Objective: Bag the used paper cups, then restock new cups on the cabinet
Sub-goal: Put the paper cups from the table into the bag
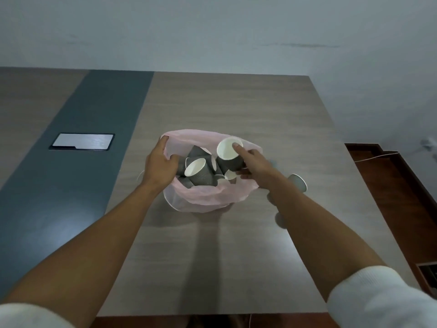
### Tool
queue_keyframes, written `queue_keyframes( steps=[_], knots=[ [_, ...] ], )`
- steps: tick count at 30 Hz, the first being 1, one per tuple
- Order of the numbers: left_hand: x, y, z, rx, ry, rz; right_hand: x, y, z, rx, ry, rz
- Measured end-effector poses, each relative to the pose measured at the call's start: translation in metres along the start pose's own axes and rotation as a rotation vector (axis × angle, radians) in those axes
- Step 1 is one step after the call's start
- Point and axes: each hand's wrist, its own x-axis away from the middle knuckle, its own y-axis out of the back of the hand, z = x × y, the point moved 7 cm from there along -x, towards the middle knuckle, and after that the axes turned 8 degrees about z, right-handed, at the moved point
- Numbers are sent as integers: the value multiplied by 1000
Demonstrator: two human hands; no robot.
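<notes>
A pink plastic bag (203, 197) sits open on the wooden table (260, 110), with several grey paper cups (201, 177) with white insides lying in it. My left hand (160, 164) grips the bag's left rim and holds it open. My right hand (253, 162) holds one grey cup (228, 153) over the bag's right side, a finger hooked inside its rim. Another grey cup (298, 182) lies on its side on the table just right of my right forearm, partly hidden by it.
A dark grey strip (89, 129) runs along the table's left part, with a silver rectangular cover plate (82, 141) set in it. Brown wooden furniture (390, 185) stands lower at the right, with a white cable across it. A pale wall is behind.
</notes>
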Motion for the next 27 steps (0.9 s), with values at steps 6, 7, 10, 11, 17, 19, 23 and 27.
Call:
queue_keyframes(
  steps=[6,7,10,11,17,19,23,27],
  knots=[
    [-11,3,3,-47,20,-3,-10,24,-20,460,-54,-252],
    [-12,2,2,-47,22,0,-7,30,-15,542,-53,-293],
    [-14,0,0,-50,29,-3,4,55,-10,626,-22,-454],
    [-14,-1,-1,-57,29,-5,5,64,-14,618,-16,-498],
    [-12,0,1,-90,13,-18,-23,66,-49,661,-33,-287],
    [-13,1,5,-107,29,-41,-30,66,-46,664,5,-309],
    [-16,2,5,-103,76,-116,-49,79,0,571,137,-389],
    [-24,0,-13,-101,101,-249,-70,101,78,523,351,-409]
  ],
)
